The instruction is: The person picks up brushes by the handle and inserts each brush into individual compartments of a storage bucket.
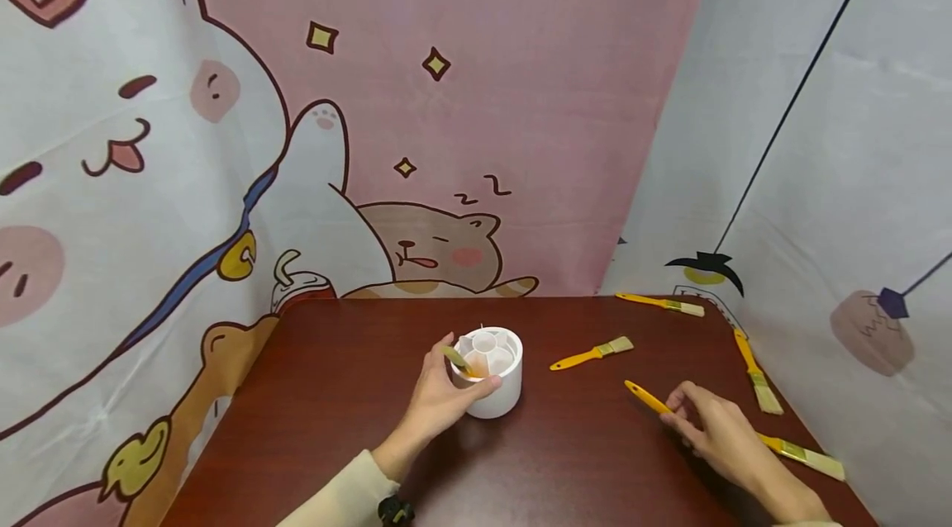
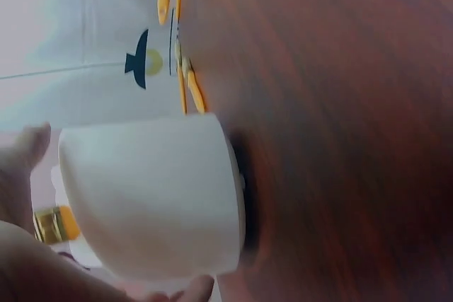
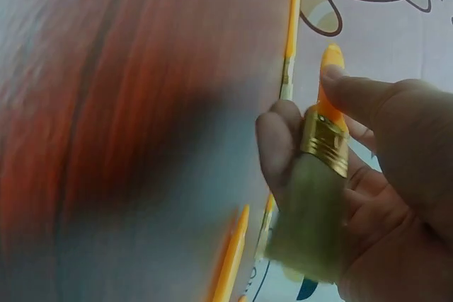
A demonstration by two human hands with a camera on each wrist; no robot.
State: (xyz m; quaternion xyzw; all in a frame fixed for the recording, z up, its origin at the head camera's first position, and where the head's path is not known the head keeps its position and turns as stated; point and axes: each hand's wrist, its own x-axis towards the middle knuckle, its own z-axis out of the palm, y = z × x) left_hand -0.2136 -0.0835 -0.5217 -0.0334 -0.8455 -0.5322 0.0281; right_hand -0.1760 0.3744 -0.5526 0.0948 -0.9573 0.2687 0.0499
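Observation:
In the head view a round white brush holder [image 1: 497, 399], divided into several compartments, stands on the table. My left hand [image 1: 435, 395] grips its near left side, thumb at the front and fingers round the back. One paintbrush [image 1: 456, 358] leans in a left compartment, bristles up, its yellow handle down inside. To the right, my right hand [image 1: 717, 436] pinches a second paintbrush [image 3: 327, 143] between thumb and fingers, above the table. Its yellow handle points toward the holder; the right wrist view shows the gold ferrule and pale bristles, which the hand hides in the head view.
More yellow-handled brushes lie on the dark red table [image 1: 335, 428]: one brush [image 1: 591, 353] right of the holder, another brush [image 1: 662, 305] at the back edge, a brush [image 1: 757, 374] along the right edge, and a brush [image 1: 806, 457] beyond my right wrist. Printed cloth walls stand behind.

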